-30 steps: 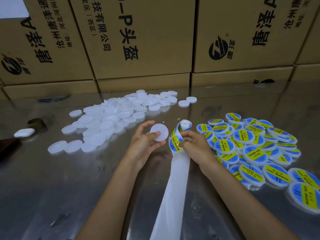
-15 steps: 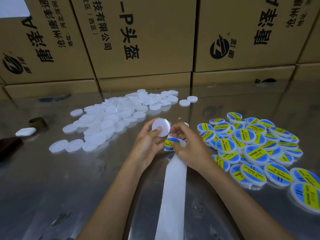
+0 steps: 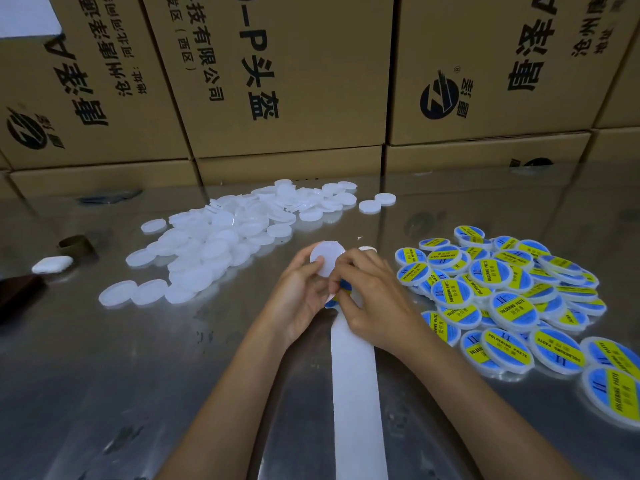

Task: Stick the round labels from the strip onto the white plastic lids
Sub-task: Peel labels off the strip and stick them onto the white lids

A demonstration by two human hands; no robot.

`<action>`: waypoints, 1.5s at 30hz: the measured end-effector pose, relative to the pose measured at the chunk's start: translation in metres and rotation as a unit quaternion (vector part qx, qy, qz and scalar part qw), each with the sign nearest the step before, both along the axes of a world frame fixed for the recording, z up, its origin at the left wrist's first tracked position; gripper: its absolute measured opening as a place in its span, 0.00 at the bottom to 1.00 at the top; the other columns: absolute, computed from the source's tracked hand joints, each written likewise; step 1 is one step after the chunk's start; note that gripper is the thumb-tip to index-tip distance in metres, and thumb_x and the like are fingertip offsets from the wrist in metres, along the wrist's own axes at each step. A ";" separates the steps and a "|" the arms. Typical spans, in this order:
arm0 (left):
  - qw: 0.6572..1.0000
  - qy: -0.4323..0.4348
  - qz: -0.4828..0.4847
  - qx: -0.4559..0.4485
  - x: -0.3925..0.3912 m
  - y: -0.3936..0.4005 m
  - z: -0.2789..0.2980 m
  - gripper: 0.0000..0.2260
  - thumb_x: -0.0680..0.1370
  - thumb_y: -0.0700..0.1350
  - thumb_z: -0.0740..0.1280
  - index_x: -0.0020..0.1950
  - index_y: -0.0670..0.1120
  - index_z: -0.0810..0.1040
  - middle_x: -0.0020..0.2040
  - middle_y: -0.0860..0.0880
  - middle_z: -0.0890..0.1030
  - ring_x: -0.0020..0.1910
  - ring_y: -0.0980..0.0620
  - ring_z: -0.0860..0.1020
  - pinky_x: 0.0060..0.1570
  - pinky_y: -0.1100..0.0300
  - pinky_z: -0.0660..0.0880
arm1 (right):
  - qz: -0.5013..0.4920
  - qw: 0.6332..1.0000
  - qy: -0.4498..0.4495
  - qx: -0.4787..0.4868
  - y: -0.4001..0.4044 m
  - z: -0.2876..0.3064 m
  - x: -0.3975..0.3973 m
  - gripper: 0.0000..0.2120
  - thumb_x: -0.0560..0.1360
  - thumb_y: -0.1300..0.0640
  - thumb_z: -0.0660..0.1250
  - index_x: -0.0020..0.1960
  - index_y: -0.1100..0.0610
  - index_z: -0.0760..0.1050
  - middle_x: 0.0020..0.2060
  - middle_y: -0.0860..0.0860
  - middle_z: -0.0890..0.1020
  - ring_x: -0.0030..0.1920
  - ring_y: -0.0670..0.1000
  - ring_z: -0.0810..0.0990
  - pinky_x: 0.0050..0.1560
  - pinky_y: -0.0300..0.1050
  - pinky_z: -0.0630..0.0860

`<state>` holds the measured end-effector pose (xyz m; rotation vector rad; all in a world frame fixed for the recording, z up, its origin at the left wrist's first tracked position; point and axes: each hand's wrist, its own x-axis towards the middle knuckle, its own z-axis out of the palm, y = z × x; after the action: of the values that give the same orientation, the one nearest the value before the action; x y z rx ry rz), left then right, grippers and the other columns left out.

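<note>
Now, left of the left hand (image 3: 300, 295) sprawls the heap of plain lids (image 3: 221, 237); right of the right hand (image 3: 372, 299), labelled lids (image 3: 498, 299). Left fingers grip one white lid (image 3: 326, 259); right pinches the label (image 3: 341, 289) on the strip (image 3: 356, 393).

We work at a table (image 3: 104, 375) with boxes (image 3: 277, 81) stacked behind it. Bare lids (image 3: 214, 244) are heaped to our left, labelled lids (image 3: 502, 299) to our right. Between the 2 heaps our left hand (image 3: 301, 299) and right hand (image 3: 374, 299) meet, 1 lid (image 3: 325, 258) on the left fingers. The strip (image 3: 356, 393) runs from the hands back toward us. A case (image 3: 52, 265) lies far left.
</note>
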<state>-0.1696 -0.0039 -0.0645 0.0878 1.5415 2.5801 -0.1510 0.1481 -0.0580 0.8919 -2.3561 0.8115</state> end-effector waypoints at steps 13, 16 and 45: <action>0.997 -0.030 0.046 -0.051 -0.012 0.007 0.002 0.18 0.82 0.33 0.57 0.71 0.38 0.71 0.44 0.48 0.87 0.40 0.51 0.85 0.38 0.61 0.81 | -0.017 0.993 -0.079 -0.083 0.001 -0.002 0.003 0.06 0.80 0.56 0.60 0.49 0.49 0.63 0.41 0.46 0.75 0.43 0.52 0.74 0.42 0.55 0.72; 0.996 -0.041 0.059 -0.045 -0.016 0.010 0.004 0.18 0.82 0.33 0.56 0.72 0.34 0.70 0.38 0.46 0.86 0.36 0.51 0.85 0.33 0.62 0.80 | -0.013 0.982 -0.123 -0.141 -0.001 -0.001 0.005 0.06 0.80 0.56 0.61 0.48 0.49 0.64 0.39 0.45 0.76 0.41 0.50 0.75 0.42 0.56 0.74; 0.997 0.017 -0.042 0.064 0.016 0.014 0.026 0.22 0.77 0.43 0.64 0.71 0.46 0.75 0.64 0.39 0.81 0.62 0.43 0.81 0.57 0.53 0.80 | -0.003 0.852 -0.323 -0.413 0.007 0.028 0.006 0.10 0.75 0.63 0.71 0.43 0.56 0.69 0.37 0.67 0.81 0.35 0.55 0.71 0.39 0.50 0.68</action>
<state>-0.1532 0.0101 -0.0382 0.2068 1.3527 2.6216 -0.1448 0.1550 -0.0303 0.2373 -2.0891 2.1542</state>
